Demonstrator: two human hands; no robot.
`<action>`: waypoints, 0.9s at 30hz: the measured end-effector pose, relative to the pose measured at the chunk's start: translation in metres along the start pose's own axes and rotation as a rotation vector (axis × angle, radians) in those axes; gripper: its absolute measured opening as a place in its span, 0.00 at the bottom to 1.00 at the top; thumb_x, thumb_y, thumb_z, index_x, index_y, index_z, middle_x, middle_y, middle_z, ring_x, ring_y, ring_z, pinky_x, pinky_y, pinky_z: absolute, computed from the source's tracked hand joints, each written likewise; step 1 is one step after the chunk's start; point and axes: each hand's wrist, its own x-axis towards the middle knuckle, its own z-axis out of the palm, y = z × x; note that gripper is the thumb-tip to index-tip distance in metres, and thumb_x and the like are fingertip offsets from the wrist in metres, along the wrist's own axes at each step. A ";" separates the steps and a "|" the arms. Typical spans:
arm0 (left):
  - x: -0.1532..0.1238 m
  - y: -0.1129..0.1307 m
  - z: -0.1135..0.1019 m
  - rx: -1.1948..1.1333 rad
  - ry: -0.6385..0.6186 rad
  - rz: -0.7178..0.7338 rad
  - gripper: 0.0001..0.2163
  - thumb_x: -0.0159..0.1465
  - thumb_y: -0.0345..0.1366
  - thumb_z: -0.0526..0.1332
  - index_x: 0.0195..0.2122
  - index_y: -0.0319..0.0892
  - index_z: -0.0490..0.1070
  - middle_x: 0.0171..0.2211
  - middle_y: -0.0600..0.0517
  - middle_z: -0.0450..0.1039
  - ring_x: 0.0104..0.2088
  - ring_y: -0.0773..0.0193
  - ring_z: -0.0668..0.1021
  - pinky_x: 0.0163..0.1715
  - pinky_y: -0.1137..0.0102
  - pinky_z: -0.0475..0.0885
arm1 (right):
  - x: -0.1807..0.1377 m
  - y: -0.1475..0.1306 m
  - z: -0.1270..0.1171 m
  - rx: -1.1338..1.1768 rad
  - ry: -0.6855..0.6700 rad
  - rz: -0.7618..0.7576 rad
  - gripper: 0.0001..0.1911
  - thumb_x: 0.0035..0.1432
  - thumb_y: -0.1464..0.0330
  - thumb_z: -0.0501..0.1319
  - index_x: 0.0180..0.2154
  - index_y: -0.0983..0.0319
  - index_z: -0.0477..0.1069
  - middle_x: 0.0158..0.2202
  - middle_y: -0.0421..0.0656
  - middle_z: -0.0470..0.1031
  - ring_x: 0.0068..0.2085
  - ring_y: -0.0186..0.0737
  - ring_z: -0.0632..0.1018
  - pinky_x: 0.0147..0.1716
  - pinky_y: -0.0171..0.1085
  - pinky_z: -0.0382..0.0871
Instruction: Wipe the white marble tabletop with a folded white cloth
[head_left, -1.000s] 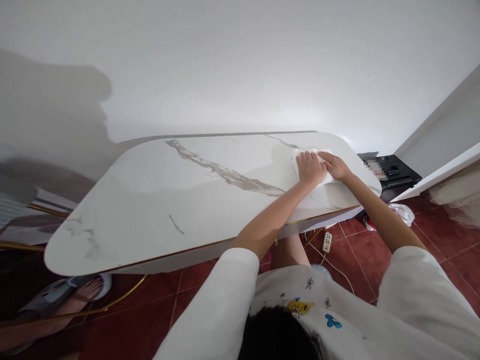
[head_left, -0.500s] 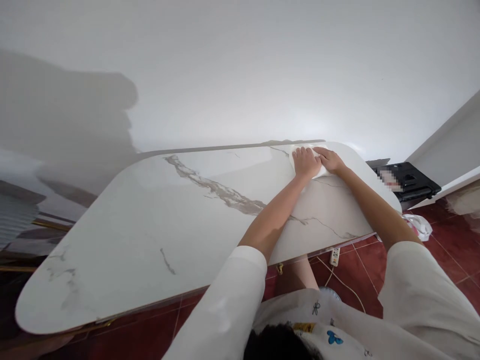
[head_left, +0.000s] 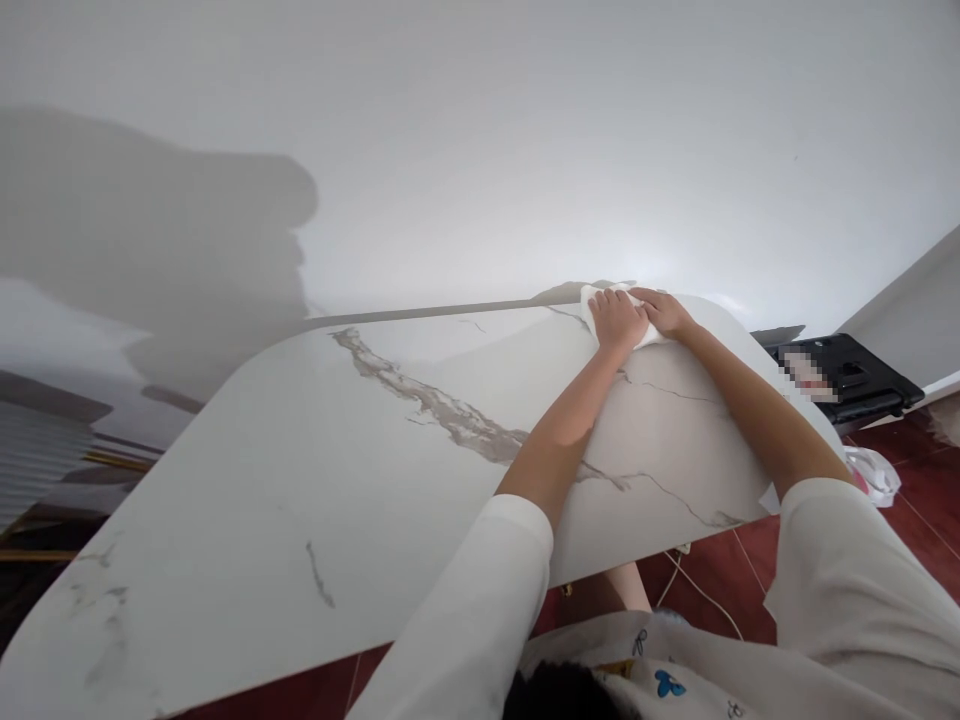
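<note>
White cloth (head_left: 651,334), thin and crumpled, lying on the far edge of the table top, right of centre and close to the wall (head_left: 480,130); whether it touches the wall cannot be told. Left hand (head_left: 619,318), palm down on the cloth, fingers extended and slightly spread towards the wall. Right hand (head_left: 667,314), just beside it on the right-hand part of the same cloth, fingers extended leftward and nearly meeting the left; its palm is hidden. Table top (head_left: 240,500), white, marble-patterned with grey-brown veins, corners rounded, long side along the wall. Forearms bare, reaching over the surface; sleeves (head_left: 480,590) white and short. Shirt (head_left: 720,665), pale, printed with small dark figures and a blue motif; dark hair (head_left: 555,690) at the bottom edge. Shadow (head_left: 210,210), large and grey, on the wall at left. Case (head_left: 862,385), black, beyond the table's right end, bearing a pixelated patch. Bag (head_left: 877,478), white, on the floor (head_left: 926,500) of red tiles. Cord (head_left: 709,597), pale, looped below the near edge.
</note>
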 end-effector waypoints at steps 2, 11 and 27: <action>0.004 0.002 0.002 0.004 -0.006 0.013 0.16 0.67 0.38 0.48 0.50 0.36 0.67 0.54 0.39 0.68 0.57 0.49 0.65 0.59 0.56 0.54 | 0.001 0.006 -0.001 -0.002 0.000 0.029 0.29 0.64 0.56 0.43 0.58 0.60 0.69 0.61 0.41 0.69 0.63 0.46 0.68 0.64 0.46 0.59; -0.007 0.009 0.001 0.007 -0.019 0.114 0.16 0.67 0.39 0.48 0.49 0.37 0.68 0.53 0.41 0.70 0.57 0.49 0.67 0.59 0.57 0.56 | -0.026 -0.004 -0.014 -0.037 -0.001 0.117 0.27 0.62 0.64 0.45 0.60 0.58 0.67 0.63 0.39 0.66 0.64 0.46 0.66 0.64 0.50 0.59; -0.114 0.027 -0.029 -0.010 -0.048 0.139 0.15 0.67 0.39 0.49 0.49 0.38 0.67 0.53 0.41 0.69 0.57 0.50 0.66 0.59 0.57 0.56 | -0.129 -0.052 -0.026 -0.039 0.020 0.134 0.26 0.65 0.59 0.45 0.60 0.56 0.67 0.64 0.39 0.65 0.65 0.48 0.65 0.65 0.52 0.59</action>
